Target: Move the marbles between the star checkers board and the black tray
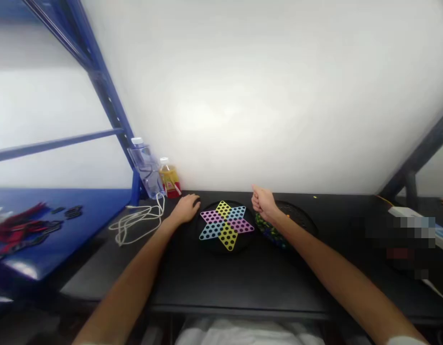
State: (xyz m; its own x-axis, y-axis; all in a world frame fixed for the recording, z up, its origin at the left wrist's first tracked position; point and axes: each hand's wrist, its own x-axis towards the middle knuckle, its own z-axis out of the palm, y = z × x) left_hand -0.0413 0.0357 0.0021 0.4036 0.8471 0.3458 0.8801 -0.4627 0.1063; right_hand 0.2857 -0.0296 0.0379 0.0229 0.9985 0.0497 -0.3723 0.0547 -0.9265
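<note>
The black table point(243, 282) is the biggest thing before us, with the star board point(226, 225) lying flat on it, face up. Left of the star board, beyond the table, we see a blue tabletop point(85, 230) bearing blurred red and black items point(27, 227).

The star board shows rows of dark holes in its yellow, pink and blue points, and we make out no pieces standing in them. Just to its right is a round black tray point(303, 214), partly hidden by our right arm; heaped in its near side are small green, blue and yellow pieces point(273, 235). We judge, then, that filling has hardly begun, if at all, and that nearly all the pieces are in the tray.

Behind and left of the star board stand a clear bottle point(149, 167), whose contents we cannot tell, and a smaller bottle of yellow liquid point(170, 177).

Our hands are apart. Our left hand point(186, 208) rests at the star board's left edge, fingers loosely bent; we cannot tell whether they grip the rim. Our right hand point(264, 202), right of the star board, hovers over the tray, fingers curled; whether it holds a piece we cannot tell.
</note>
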